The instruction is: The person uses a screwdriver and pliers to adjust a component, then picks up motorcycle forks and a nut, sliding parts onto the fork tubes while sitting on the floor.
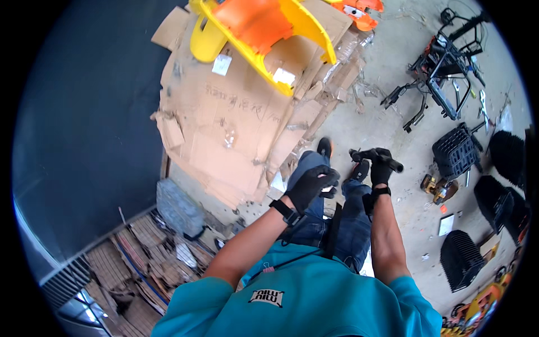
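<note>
Both my hands wear black gloves and are held in front of my thighs. My right hand (382, 164) is closed around a dark bar-like tool (365, 154). The tool lies crosswise, its rounded end sticking out to the right of the fist and its narrower part reaching left; its exact kind does not show. My left hand (312, 185) is curled, with bare fingertips at its right side. Whether anything is between those fingers is too small to make out. A gap separates the two hands.
Ahead, flattened cardboard (224, 140) bears a large yellow and orange plastic shell (264, 39). To the right stand a black metal frame (443, 73), a black basket (456, 151), a small yellow toy vehicle (439, 188) and black ribbed parts (461, 259). A cardboard stack (140, 269) lies left.
</note>
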Action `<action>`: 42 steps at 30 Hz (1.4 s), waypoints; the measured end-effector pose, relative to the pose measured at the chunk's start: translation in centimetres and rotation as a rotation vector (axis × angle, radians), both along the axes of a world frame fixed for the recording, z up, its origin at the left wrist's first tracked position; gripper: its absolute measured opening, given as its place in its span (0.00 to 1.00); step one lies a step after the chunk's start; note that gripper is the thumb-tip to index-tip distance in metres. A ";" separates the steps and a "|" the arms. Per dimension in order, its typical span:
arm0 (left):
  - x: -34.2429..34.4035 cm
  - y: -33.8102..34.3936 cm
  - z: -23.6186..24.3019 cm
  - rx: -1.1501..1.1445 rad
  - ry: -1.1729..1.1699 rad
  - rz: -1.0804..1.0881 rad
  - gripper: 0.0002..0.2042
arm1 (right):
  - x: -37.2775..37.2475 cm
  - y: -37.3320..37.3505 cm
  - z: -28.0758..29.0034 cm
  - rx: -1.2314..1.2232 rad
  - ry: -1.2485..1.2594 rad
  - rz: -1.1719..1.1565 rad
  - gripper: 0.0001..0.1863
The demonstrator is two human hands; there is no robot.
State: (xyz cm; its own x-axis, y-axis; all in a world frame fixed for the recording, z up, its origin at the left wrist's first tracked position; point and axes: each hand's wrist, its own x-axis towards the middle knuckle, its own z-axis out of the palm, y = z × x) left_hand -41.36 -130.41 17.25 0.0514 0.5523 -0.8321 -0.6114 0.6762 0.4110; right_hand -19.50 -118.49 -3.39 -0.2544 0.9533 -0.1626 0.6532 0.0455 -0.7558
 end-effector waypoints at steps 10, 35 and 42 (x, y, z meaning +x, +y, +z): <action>-1.5 13.3 -5.6 -0.124 -0.171 -0.604 0.12 | 1.2 -1.9 -2.4 0.080 0.216 -0.562 0.08; -6.0 8.7 -27.2 0.043 -0.228 -1.202 0.12 | -16.6 -16.2 -5.7 0.332 0.422 -1.511 0.10; -12.2 10.5 -30.3 1.330 -0.386 -1.355 0.07 | -22.9 -20.1 -7.6 0.498 -0.087 -1.301 0.14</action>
